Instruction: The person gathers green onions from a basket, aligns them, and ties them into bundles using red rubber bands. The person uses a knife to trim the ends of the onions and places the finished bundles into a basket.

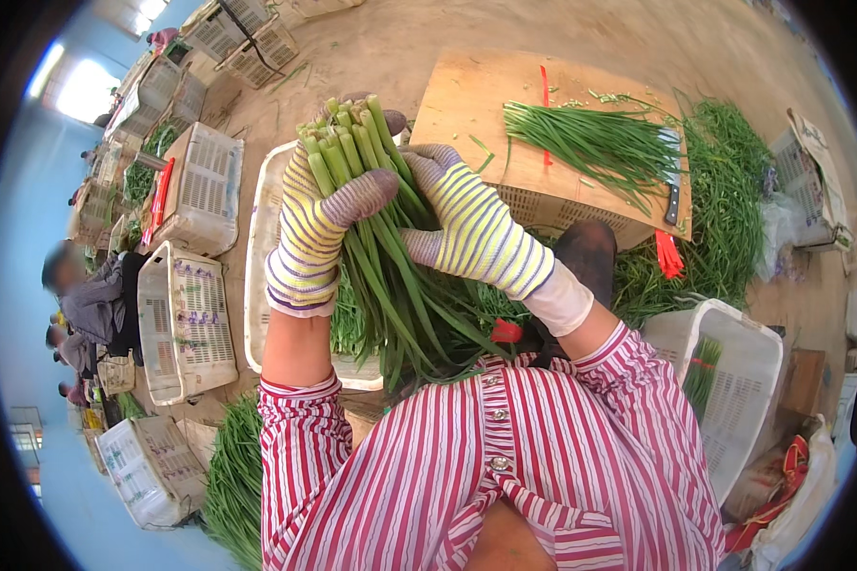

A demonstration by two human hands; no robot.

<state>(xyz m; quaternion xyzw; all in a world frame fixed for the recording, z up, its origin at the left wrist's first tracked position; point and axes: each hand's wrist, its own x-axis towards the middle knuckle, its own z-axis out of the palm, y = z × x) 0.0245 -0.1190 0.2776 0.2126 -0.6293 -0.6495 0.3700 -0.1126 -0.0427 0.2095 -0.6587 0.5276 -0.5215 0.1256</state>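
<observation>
A thick bunch of long leafy greens, apparently garlic chives point(400, 264), is held up before my chest, its pale stem ends at the top and leaves trailing toward my lap. My left hand point(325, 214), in a striped yellow-and-purple knit glove, wraps the stems from the left, thumb across the front. On the right side my right hand point(464, 214), gloved alike, cups the same bunch. Another bunch of greens point(585, 143) lies on a wooden board point(464, 93) across a red strip point(545, 114). Beside its leaf tips rests a knife point(674, 203), its blade partly covered.
A pale plastic crate point(258, 285) stands behind my left forearm. To my right, another crate point(739, 400) holds a tied bunch point(701, 375). Loose greens point(728, 193) pile beyond the board; red strips point(668, 253) hang at its edge. People point(89, 300) sit among crates at left.
</observation>
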